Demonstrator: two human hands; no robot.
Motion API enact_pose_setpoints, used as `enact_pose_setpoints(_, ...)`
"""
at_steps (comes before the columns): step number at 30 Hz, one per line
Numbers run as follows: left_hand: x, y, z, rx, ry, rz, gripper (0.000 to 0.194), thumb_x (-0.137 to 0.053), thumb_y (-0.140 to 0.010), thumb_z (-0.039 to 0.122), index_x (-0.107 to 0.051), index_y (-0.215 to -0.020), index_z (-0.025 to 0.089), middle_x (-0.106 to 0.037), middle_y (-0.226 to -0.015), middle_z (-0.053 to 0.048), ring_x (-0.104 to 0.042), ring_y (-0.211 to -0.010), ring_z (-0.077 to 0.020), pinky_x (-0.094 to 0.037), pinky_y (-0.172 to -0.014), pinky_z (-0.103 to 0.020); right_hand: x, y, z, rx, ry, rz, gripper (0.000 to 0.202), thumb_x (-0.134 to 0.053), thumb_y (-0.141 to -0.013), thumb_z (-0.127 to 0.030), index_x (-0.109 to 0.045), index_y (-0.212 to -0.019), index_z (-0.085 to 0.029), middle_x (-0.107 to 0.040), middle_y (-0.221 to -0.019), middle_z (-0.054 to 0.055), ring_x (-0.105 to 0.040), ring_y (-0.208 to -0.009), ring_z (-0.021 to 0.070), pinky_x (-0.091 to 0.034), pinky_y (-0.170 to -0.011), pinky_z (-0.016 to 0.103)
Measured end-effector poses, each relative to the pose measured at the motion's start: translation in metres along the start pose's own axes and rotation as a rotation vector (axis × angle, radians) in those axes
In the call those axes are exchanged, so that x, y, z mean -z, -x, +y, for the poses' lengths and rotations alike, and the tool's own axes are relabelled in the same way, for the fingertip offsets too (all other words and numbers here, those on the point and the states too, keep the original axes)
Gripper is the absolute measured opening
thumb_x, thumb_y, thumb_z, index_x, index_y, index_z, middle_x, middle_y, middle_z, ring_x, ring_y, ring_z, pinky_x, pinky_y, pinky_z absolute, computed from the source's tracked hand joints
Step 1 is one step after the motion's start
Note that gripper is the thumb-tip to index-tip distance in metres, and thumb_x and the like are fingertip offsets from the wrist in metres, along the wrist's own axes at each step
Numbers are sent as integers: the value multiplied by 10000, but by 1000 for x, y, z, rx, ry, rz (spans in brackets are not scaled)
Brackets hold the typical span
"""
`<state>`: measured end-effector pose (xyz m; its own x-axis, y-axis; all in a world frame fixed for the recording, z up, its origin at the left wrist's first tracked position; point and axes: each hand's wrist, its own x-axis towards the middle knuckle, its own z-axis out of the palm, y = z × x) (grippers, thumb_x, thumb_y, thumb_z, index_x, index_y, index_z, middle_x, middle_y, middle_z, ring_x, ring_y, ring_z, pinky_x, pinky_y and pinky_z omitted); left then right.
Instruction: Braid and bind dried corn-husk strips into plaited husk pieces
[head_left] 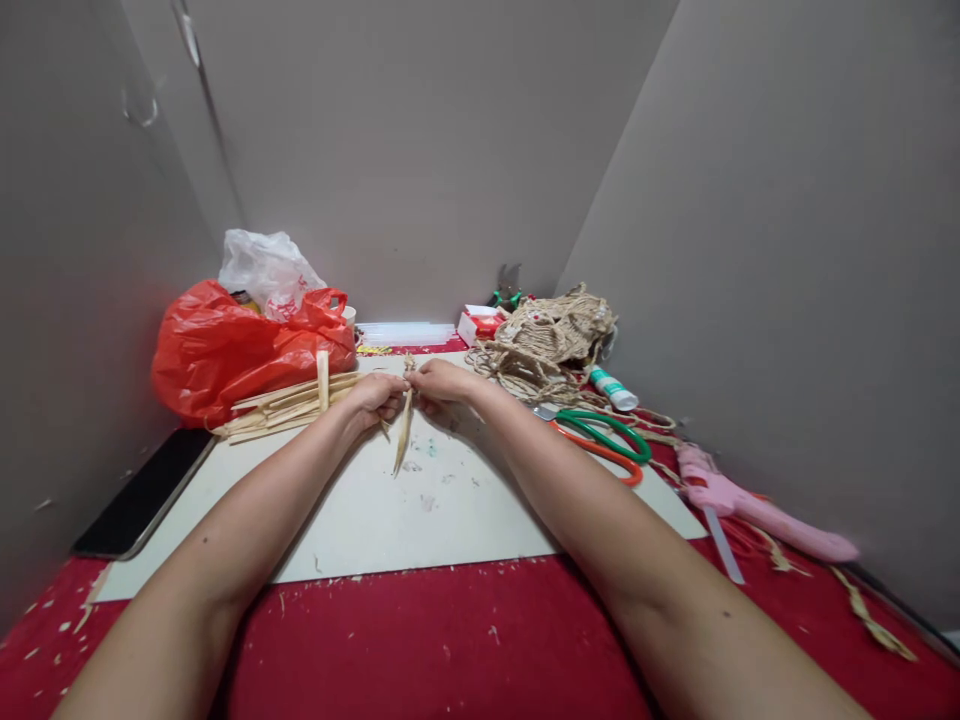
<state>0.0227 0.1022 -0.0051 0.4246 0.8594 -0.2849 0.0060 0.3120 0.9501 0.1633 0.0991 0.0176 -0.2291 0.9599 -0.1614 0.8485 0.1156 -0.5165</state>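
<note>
The left hand (pixel 381 396) and right hand (pixel 441 384) pinch a dried husk strip (pixel 403 436) above a white board (pixel 360 530). Twine (pixel 559 335) lies beyond.

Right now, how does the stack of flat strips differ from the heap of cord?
The stack of flat strips holds mostly straight pieces, whereas the heap of cord is looped and tangled. The strips are pale straw-yellow; the cord is a duller grey-brown. The strips lie beside the red plastic bag, nearer the left hand; the cord lies nearer the right hand. Both look dry and fibrous.
</note>
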Motion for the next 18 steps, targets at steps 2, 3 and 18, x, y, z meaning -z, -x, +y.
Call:
enact_pose_setpoints(2, 1, -2, -1, 6, 11, 1, 189, -536, -736, 112, -415, -598, 158, -209, -427, 108, -146, -330, -6, -73, -364, -155, 14, 6, 1, -21, 185, 87, 344, -460, -858, -389, -637, -736, -120, -674, -780, 145, -618, -701, 209, -432, -613, 270)
enact_pose_setpoints(3, 2, -3, -1, 8, 17, -1, 178, -546, -734, 117, -428, -606, 154, -205, -429, 110, -146, -331, -5, -74, -365, -153, 24, 11, 1, -66, 283, 199, 334, -488, -841, -402, -647, -774, -116, -673, -865, 168, -619, -794, 240, -436, -665, 293)
enact_pose_setpoints(18, 4, -2, 0, -10, 52, -18, 169, -564, -711, 108, -436, -610, 152, -227, -433, 104, -158, -328, -4, -80, -357, -151, 5, -2, -4, -90, -208, 57, 378, -485, -870, -404, -543, -611, -134, -576, -550, 74, -515, -482, 139, -384, -485, 248)
